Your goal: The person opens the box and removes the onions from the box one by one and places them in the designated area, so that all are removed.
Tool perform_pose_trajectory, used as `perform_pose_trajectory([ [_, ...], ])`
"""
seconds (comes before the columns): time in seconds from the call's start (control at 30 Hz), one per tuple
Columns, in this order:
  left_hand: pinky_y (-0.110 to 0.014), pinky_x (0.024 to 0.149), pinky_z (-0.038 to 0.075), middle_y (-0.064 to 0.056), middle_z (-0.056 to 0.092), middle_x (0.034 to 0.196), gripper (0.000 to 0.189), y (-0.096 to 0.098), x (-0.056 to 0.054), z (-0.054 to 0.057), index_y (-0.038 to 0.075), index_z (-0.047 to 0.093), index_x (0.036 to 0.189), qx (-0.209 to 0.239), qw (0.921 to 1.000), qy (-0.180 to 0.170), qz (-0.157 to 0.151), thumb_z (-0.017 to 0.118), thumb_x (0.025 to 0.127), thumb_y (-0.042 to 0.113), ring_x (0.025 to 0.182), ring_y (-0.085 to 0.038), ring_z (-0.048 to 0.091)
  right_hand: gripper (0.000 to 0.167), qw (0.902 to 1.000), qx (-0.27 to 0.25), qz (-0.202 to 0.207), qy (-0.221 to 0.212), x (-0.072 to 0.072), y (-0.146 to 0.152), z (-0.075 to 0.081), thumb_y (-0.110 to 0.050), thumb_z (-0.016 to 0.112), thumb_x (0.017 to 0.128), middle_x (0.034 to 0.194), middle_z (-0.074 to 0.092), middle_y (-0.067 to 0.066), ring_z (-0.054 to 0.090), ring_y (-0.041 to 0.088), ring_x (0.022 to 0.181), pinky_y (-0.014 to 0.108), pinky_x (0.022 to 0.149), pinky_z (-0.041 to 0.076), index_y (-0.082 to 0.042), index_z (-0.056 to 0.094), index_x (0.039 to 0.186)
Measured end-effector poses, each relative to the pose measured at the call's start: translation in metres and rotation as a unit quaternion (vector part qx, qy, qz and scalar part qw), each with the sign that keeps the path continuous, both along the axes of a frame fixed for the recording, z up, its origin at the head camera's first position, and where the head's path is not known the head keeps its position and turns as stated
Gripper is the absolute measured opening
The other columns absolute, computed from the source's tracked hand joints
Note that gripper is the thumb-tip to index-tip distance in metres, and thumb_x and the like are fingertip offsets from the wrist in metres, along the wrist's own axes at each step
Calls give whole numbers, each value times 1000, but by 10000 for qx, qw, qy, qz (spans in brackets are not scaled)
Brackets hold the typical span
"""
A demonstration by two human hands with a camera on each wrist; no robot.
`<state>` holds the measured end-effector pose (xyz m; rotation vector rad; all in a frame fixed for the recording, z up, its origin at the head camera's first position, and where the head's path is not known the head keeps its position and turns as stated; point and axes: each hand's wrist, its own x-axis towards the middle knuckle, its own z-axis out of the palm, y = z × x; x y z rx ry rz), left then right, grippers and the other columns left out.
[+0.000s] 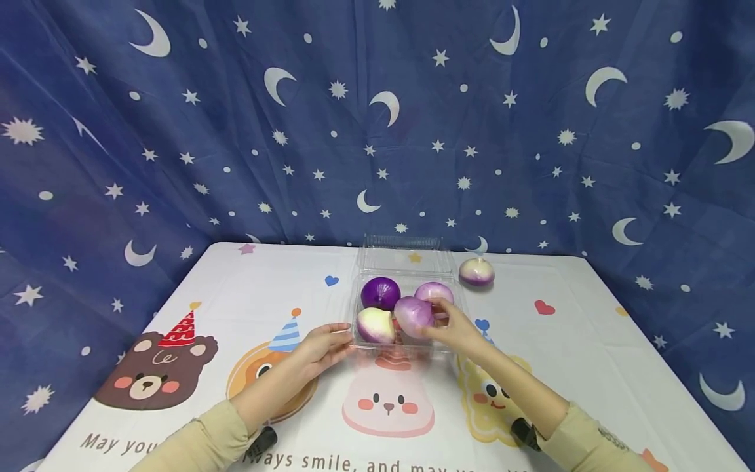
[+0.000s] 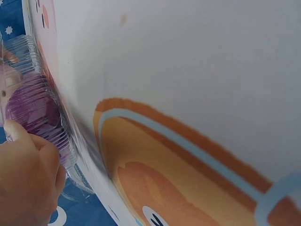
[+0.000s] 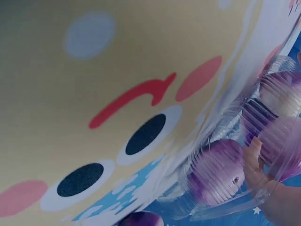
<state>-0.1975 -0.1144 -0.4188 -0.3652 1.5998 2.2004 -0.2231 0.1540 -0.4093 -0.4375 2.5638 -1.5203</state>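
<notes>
A clear plastic clamshell box (image 1: 360,288) with its lid (image 1: 407,252) folded back stands mid-table. Inside are a dark purple onion (image 1: 380,293), a white-and-purple onion (image 1: 375,326) and a pale purple onion (image 1: 434,291). My right hand (image 1: 454,329) grips another light purple onion (image 1: 413,316) over the box's front right part, fingers and thumb around its side. My left hand (image 1: 323,347) holds the box's left front edge; the left wrist view shows its thumb and curled fingers (image 2: 35,150) at the ribbed wall. A further onion (image 1: 476,272) lies outside, right of the box.
The white tablecloth (image 1: 507,295) carries printed cartoon figures and lettering. Behind the table hangs a dark blue curtain (image 1: 330,118) with moons and stars. Black wrist-worn devices (image 1: 262,442) sit below both wrists.
</notes>
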Motion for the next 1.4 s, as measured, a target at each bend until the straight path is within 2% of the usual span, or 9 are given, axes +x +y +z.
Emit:
perform_pose_trajectory([
  [0.23,-16,76,58,-4,53,85,38,-1,-1,0,-11,38,129,55,10000,-26,46,48,94,-5,77,-8,56,61,9995,-306,-80,-92,0,3,7,-4,69,80,128,45,33,53,46,112,48,95,53,7,38,131],
  [0.37,-17,76,58,-4,54,85,37,-1,-1,-1,-11,39,129,77,10000,-28,50,48,94,-4,76,-8,56,62,9988,-491,-76,-43,0,6,11,-4,70,81,128,45,32,57,40,106,44,92,56,4,37,132],
  [0.47,-18,77,59,-4,54,85,37,-1,-1,-1,-11,39,129,60,10000,-23,42,47,94,-5,77,-8,57,64,9985,-529,-124,-15,1,9,13,-5,71,81,129,45,30,57,33,104,36,90,56,1,37,134],
  [0.53,-18,78,59,-4,55,85,37,-1,0,-1,-11,38,129,60,10000,-9,29,47,94,-5,77,-8,57,65,9982,-576,-142,-4,1,11,14,-6,71,81,130,44,29,56,34,105,35,91,55,1,36,135],
  [0.73,-17,76,58,-4,54,85,37,-2,0,-1,-12,38,129,63,10000,25,-14,47,94,-5,77,-8,57,68,9973,-715,-50,-166,-1,20,16,-8,71,82,137,41,29,50,41,119,45,102,49,-1,33,138],
  [0.83,-16,76,58,-4,54,85,38,-1,0,0,-12,38,130,61,10000,14,5,47,94,-5,77,-8,57,69,9969,-760,12,-186,-1,24,17,-9,71,83,137,41,28,49,40,120,46,102,48,-2,31,139],
  [1.17,-16,75,58,-5,53,86,39,0,0,0,-12,37,131,35,10000,-2,22,47,94,-5,78,-8,56,70,9960,-868,-16,-198,0,33,21,-11,71,83,140,35,25,50,41,119,36,94,56,-8,32,141],
  [1.3,-16,76,58,-5,53,87,39,0,1,0,-12,37,131,38,10000,-18,30,47,94,-5,79,-9,56,71,9951,-987,-68,-45,-1,36,21,-8,72,82,138,37,23,50,37,117,23,89,56,-8,34,141],
  [1.4,-17,78,58,-5,53,87,40,0,1,0,-12,36,132,25,10000,-24,32,47,94,-4,79,-9,55,71,9941,-1069,-139,85,-2,39,21,-5,72,81,136,39,23,53,29,111,16,84,54,-7,34,141],
])
